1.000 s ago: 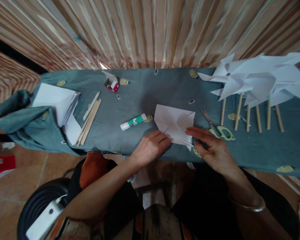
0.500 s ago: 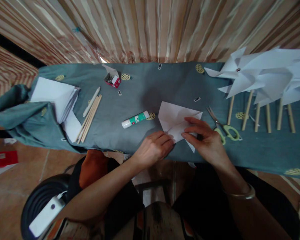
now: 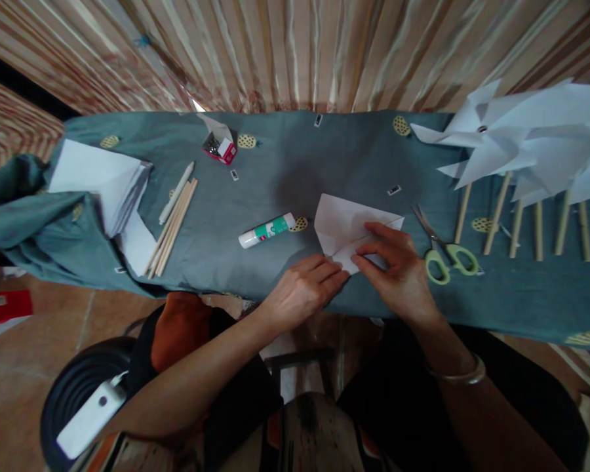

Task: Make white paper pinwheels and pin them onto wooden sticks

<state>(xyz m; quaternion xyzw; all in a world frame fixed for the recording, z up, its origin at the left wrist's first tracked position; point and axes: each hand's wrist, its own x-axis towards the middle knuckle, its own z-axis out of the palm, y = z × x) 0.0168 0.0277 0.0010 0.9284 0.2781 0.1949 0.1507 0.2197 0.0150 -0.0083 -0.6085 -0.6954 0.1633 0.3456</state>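
A white sheet of paper (image 3: 347, 219), partly folded with crease lines, lies near the front edge of the cloth-covered table. My left hand (image 3: 307, 288) has its fingers curled together on the near left edge of this paper. From the right, my right hand (image 3: 393, 265) grips the near part of the sheet between thumb and fingers. Part of the near edge is hidden under both hands. Left of the paper rests a glue stick (image 3: 267, 231) with its cap on. Just right of my right hand lie scissors (image 3: 442, 249) with green handles.
Several white paper pinwheels (image 3: 535, 144) on wooden sticks lie at the right. On the left are stacked white paper (image 3: 96, 177), wooden sticks (image 3: 177, 229) and a white pen-like stick (image 3: 177, 193). A small red box (image 3: 220, 145) of metal pieces stands open at the back.
A paper corner that stuck out below my right hand no longer shows. My right hand has moved slightly left, closer to my left hand. The view has shifted a little.
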